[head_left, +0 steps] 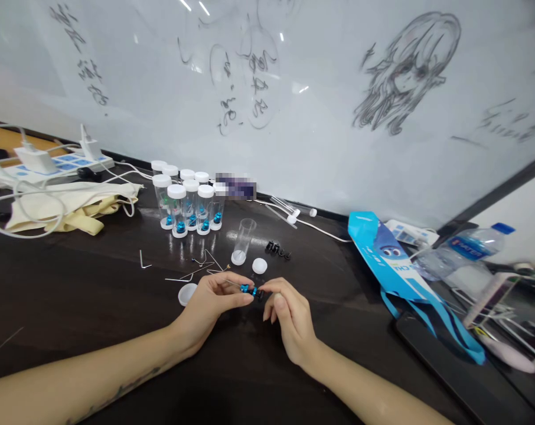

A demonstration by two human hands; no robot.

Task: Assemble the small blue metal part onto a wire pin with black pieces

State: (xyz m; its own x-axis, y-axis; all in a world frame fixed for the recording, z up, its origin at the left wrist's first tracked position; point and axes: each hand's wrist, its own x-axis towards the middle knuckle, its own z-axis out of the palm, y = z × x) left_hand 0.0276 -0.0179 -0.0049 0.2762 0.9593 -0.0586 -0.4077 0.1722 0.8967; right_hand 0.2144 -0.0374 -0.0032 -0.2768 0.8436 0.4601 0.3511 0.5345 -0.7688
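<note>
My left hand (pixel 208 304) pinches a small blue-and-black cylindrical part (pixel 248 290) between thumb and forefinger, and a thin metal rod runs back from it under the fingers. The fingers of my right hand (pixel 292 319) are curled in at the part's black end, partly hiding it. Just beyond stand an open clear tube (pixel 245 237) and a loose white cap (pixel 259 266). Another white cap (pixel 186 294) lies beside my left wrist. Small black parts (pixel 277 250) form a row to the right of the tube. Bent wires and L-shaped keys (pixel 179 278) are scattered left of it.
Several capped clear tubes (pixel 178 212) with blue parts inside stand at the back left. Behind them is a whiteboard (pixel 303 118). Left are a power strip (pixel 64 164) and cream cloth (pixel 72 203); right, a blue bag (pixel 382 254) and a water bottle (pixel 469 251).
</note>
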